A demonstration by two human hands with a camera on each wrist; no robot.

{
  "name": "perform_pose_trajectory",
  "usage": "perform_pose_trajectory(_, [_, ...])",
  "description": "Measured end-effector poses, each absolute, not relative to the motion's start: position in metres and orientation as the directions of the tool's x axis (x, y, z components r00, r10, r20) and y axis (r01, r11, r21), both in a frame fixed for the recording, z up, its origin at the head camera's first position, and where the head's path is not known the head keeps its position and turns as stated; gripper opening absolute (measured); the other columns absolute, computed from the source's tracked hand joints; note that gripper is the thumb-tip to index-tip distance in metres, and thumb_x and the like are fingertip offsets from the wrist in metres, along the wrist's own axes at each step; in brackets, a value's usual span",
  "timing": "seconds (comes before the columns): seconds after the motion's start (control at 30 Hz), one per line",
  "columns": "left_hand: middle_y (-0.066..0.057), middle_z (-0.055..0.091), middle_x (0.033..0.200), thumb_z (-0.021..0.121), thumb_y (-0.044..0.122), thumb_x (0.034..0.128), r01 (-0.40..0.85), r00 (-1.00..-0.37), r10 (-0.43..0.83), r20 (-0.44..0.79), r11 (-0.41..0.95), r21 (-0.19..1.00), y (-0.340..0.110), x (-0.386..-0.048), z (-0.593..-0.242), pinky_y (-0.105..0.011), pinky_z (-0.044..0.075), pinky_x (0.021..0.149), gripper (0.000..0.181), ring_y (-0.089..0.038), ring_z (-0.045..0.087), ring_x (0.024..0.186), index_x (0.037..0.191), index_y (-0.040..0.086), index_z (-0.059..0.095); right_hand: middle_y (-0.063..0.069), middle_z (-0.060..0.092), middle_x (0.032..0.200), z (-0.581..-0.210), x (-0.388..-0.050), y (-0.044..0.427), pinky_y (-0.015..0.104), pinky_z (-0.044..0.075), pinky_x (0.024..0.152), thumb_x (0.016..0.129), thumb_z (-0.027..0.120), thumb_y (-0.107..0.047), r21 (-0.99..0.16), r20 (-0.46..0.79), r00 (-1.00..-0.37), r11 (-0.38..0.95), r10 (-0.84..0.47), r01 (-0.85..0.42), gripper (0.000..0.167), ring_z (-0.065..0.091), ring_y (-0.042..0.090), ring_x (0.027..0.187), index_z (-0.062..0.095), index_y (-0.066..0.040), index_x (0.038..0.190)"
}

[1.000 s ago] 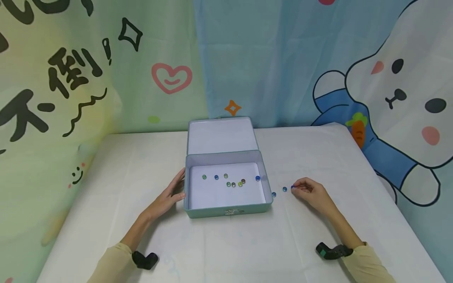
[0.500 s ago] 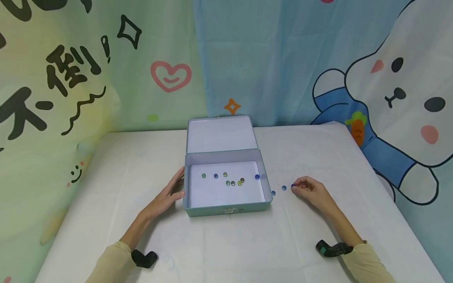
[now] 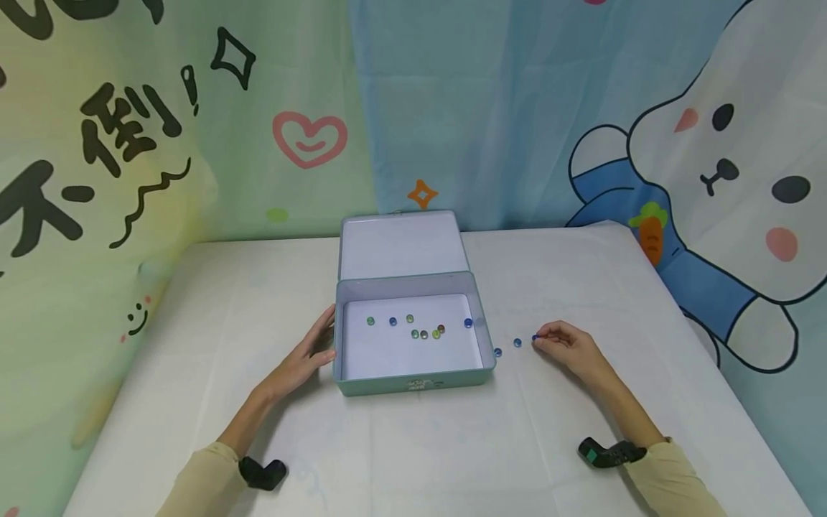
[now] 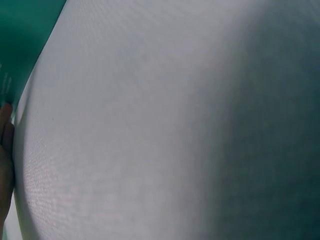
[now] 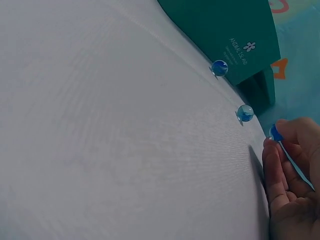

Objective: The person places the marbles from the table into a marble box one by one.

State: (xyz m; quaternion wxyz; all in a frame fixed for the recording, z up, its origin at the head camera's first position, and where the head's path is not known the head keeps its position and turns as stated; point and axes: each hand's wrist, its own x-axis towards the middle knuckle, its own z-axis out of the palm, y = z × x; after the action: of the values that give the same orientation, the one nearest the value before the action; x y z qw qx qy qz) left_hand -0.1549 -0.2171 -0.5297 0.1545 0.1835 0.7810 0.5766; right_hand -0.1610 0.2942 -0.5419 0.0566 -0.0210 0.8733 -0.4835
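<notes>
While the right hand [image 3: 571, 352] pinches a dark blue marble [image 3: 534, 337] between thumb and fingertips, the left hand [image 3: 301, 365] lies against the box [image 3: 381, 388], on the wall nearest to it. The left hand is wide: fingers extended, thumb set apart, palm turned towards the box. The right hand is narrow, its grip closed on that single marble, just above the white cloth [image 3: 420, 452].

Between the right hand and the box, two blue marbles rest on the cloth. The near marble [image 3: 517, 342] lies just beside the right fingertips; the far marble [image 3: 497, 352] lies close to the box wall facing the right hand. Whether it touches that wall cannot be told.

Inside the box, between the two hands, eight marbles are counted, in green, yellow, blue and brown tones. A blue one [image 3: 468, 323] lies nearest to the right hand, a green one [image 3: 370, 321] nearest to the left. The lid [image 3: 403, 248] is raised, on the side away from both hands. Beyond it hangs a printed curtain [image 3: 439, 93].
</notes>
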Motion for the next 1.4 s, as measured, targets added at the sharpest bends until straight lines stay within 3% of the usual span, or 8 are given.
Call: perform_pose_trajectory(1.4, [-0.009,0.01,0.165,0.048,0.022,0.0998,0.096,-0.888,0.459,-0.038,0.265,0.959,-0.217,-0.1547,-0.5292,-0.071,0.017,0.112,0.071,-0.043,0.019,0.147,0.156,0.037,0.006,-0.01,0.065,0.096,-0.5391,-0.1613,0.2935,0.012,0.051,0.075,0.093,0.065,-0.029,-0.856,-0.093,-0.992,0.516,-0.085,0.036,0.033,0.06,-0.005,0.084,0.062,-0.001,0.109])
